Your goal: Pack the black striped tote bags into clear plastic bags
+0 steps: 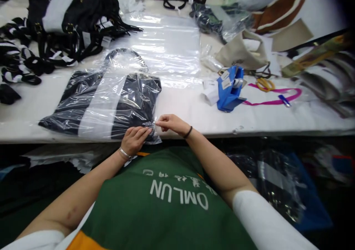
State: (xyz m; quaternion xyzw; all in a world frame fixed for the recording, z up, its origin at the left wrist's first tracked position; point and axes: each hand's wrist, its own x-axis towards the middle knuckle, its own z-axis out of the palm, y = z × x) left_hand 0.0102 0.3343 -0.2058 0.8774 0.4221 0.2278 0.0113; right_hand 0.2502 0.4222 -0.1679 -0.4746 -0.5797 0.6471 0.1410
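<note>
A black and white handbag sealed inside a clear plastic bag [111,98] lies at the near edge of the white table [188,113]. My left hand [134,139] presses flat with fingers together on the bag's near right corner. My right hand [170,123] pinches the plastic edge of that same corner, fingers closed on it. Both hands meet at the folded corner of the plastic.
A blue tape dispenser [230,89] stands right of the bag, with a pink lanyard [273,96] and scissors [264,84] beyond. Flat clear plastic bags [166,43] lie behind. Black and white bags and straps [63,24] pile at the far left. Beige cloth bags [244,50] sit far right.
</note>
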